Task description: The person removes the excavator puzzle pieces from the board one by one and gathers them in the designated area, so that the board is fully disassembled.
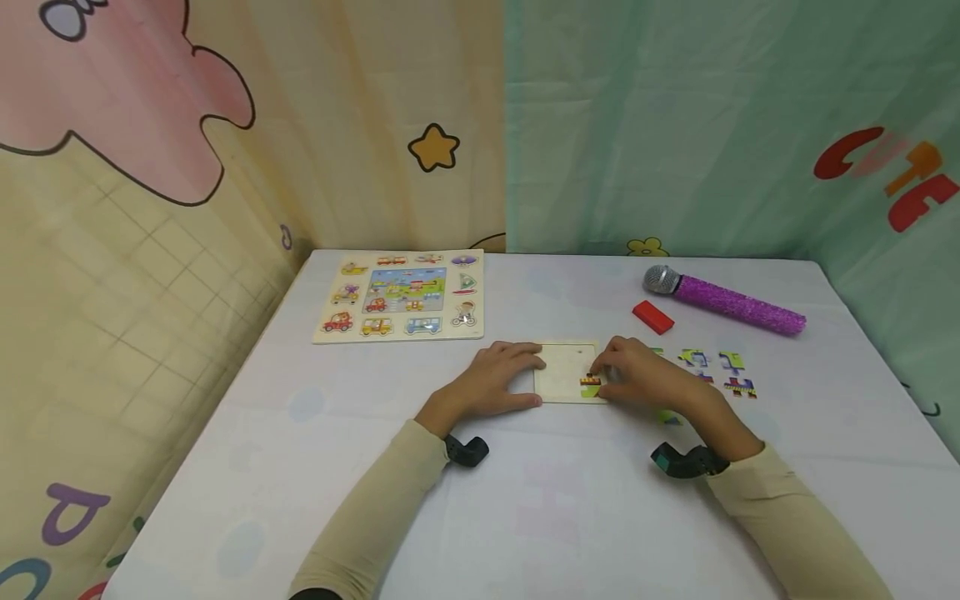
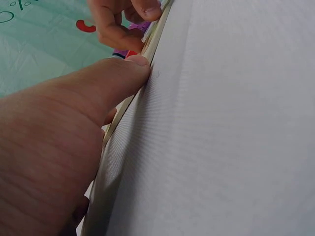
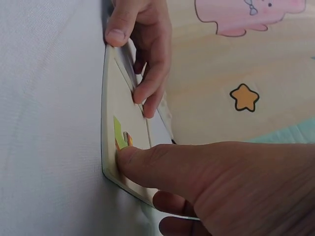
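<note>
A small cream puzzle board (image 1: 557, 372) lies flat on the white table. My left hand (image 1: 491, 382) holds it at its left end, thumb by the near edge and fingers by the far edge. A colourful puzzle piece (image 1: 590, 390) with green and orange on it sits at the board's lower right. My right hand (image 1: 648, 377) has its thumb and fingertips on that piece; the right wrist view shows the thumb (image 3: 142, 164) covering part of it. Whether the piece lies fully flat, I cannot tell. Several loose puzzle pieces (image 1: 738, 387) lie right of this hand, some partly hidden by it.
At the back left lies a larger wooden vehicle puzzle (image 1: 474, 321). A red block (image 1: 653, 317) and a purple glittery microphone (image 1: 738, 307) lie at the back right. Printed curtains (image 1: 645, 125) hang behind the table (image 1: 525, 525).
</note>
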Demonstrator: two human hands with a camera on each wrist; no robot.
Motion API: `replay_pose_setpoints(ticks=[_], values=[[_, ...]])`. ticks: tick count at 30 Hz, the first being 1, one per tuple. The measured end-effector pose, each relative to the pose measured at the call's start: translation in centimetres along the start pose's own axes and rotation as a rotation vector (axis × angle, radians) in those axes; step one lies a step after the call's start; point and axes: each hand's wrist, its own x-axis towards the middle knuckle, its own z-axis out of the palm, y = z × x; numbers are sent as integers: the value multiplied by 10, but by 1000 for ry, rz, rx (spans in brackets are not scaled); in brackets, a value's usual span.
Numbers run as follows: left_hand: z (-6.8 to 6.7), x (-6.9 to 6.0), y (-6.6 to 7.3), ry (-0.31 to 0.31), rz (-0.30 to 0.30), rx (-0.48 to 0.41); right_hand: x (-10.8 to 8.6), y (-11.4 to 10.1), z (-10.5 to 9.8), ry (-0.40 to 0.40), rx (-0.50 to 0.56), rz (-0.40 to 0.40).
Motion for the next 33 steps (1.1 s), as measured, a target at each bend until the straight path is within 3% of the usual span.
replay_pose_setpoints(ticks=[12,19,33], values=[[0,0,-2,1,3,4,4,-5,3,-29,22,76],[0,1,-1,-3,5,2,3,-4,3,-22,28,49],[0,1,-1,-3,2,9,0,1,3,-19,155,-12]])
